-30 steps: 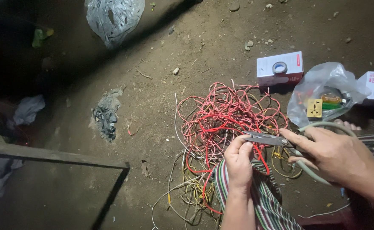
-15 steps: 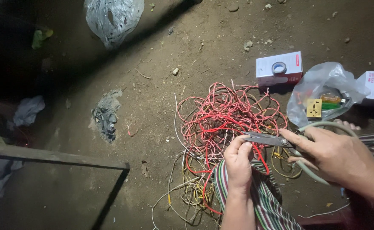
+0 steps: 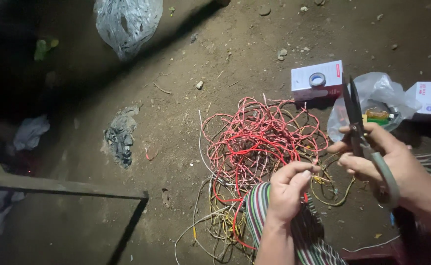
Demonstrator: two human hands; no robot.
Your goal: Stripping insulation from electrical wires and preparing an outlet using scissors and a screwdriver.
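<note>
Red wire: tangled heap (image 3: 259,142) on bare dirt floor, mixed with yellowish strands lower down, just ahead of both hands
left hand: (image 3: 286,189) fingers curled together, thumb and forefinger pinched on a red strand pulled up from the heap
right hand: (image 3: 385,159) fingers wrapped tight round the scissors (image 3: 360,130) handle, blades closed and pointing up, away from the wire
striped cloth: (image 3: 274,216) over the knee, under the left wrist
behind: small white-and-red box (image 3: 317,80), clear plastic bag (image 3: 372,98) with small parts, both just past the heap
step: strand isolated, cut or strip not begun, judging by blades off the wire
next move calls for: tipping blades down to the pinched strand, keeping it taut and clear of neighbours
</note>
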